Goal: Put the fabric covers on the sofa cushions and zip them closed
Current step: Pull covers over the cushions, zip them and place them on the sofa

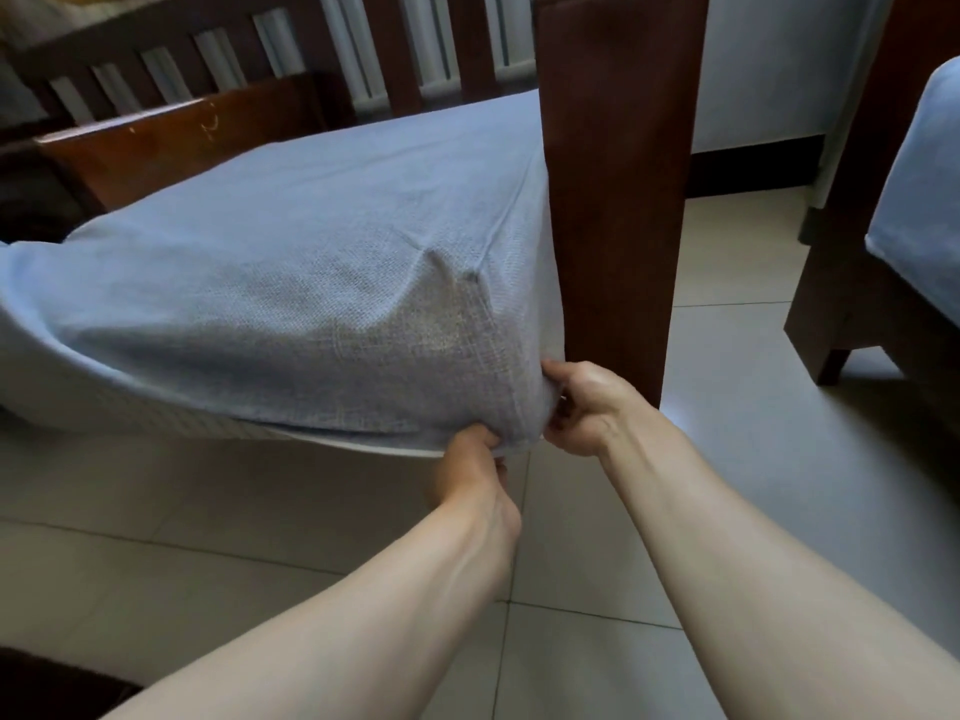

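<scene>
Your left hand [470, 462] pinches the lower corner of the blue cover [291, 262] from underneath, fingers curled into the fabric at the bottom seam. Your right hand [582, 407] grips the same corner from the side, fingers clamped on the cloth just beside the left one. The cover is over the cushion [363, 449], whose pale underside shows as a thin strip below the fabric edge. The cushion lies on the dark wooden sofa frame [618, 189], its near corner sticking out over the tiled floor [727, 356] and touching the frame's upright post. Can't tell where the zipper is. Slatted sofa back [332, 54] sits behind. A second blue cushion [924, 200] lies on another seat at far right.
</scene>
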Demonstrator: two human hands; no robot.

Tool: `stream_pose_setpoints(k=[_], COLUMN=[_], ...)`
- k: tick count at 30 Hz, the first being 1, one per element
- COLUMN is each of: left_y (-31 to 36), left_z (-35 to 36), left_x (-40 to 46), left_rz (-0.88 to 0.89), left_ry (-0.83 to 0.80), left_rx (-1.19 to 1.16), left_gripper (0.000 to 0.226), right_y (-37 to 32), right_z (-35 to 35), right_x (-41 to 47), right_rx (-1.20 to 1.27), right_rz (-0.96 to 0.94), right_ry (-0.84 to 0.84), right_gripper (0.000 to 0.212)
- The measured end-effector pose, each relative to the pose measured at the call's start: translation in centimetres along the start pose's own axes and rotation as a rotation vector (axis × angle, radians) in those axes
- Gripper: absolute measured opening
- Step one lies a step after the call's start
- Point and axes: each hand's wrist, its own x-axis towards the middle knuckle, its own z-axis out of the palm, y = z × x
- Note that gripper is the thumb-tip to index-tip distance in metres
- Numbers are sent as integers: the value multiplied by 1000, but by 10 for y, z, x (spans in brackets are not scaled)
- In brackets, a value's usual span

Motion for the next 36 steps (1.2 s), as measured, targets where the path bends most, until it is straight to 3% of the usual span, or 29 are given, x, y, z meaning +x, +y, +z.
stream_pose_setpoints(k=[2, 4, 6, 8, 17, 21, 25, 27, 32, 34, 36], left_y=[1, 0, -3, -9, -14, -3, 25, 47, 84, 81, 76], left_z=[-2, -1, 0, -3, -7, -23, -47, -60, -82, -90, -93], left_x=[1, 3, 10, 19, 39, 28, 22, 24, 38, 49, 57], left_rz=[0, 1, 10, 9, -55, -50, -29, -13, -2, 34, 54], left_ry=[0, -10, -18, -29, -74, -208, -244, -198, -174, -169, -184], left_rx=[-2, -17, -32, -46, 11, 81, 59, -1, -131, -164, -194], left_gripper=[17, 21, 24, 25, 28, 24, 15, 13, 11, 25, 35], right_y=[6, 13, 19, 25, 37, 42, 62, 67, 76, 74, 72], right_z=[5, 10, 11, 7, 6, 4, 4, 13, 33, 35, 35], right_x=[8, 18, 25, 32, 42, 30, 4, -9, -19, -20, -22], right_rx=[-15, -81, -134, -141, -225, -313, 77, 251, 388, 344, 291], right_rz=[-90, -214, -318, -372, -350, -333, -63, -42, -123, -181, -233], right_ry=[83, 214, 313, 310, 346, 377, 134, 45, 171, 219, 260], right_gripper=[13, 31, 36, 34, 28, 40, 45, 47, 45, 30, 31])
